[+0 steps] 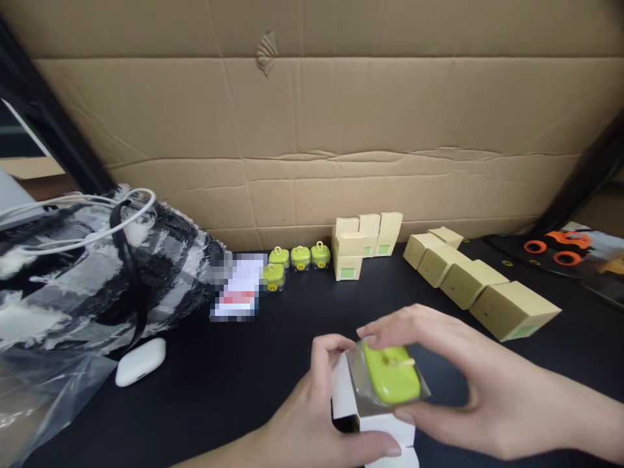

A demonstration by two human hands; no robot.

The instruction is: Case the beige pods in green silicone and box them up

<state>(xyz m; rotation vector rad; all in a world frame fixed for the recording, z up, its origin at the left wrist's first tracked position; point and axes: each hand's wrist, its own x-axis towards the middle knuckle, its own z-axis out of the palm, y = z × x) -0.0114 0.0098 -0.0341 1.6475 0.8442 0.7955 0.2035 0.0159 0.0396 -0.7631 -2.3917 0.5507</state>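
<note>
My left hand is wrapped round a small carton whose white inner flaps stand open. A lime-green case with a loop on top, in a clear plastic shell, is at the carton's opening. My right hand grips this case between thumb and fingers. How much of it sits inside the carton is hidden. Further back, several similar green cases stand in a cluster. Beside them are several cream cartons with raised flaps and green labels.
A row of closed cream cartons runs along the right. White earphone case, plaid fabric bundle and clear plastic bag lie left. An orange-wheeled toy sits far right. A cardboard wall closes off the back.
</note>
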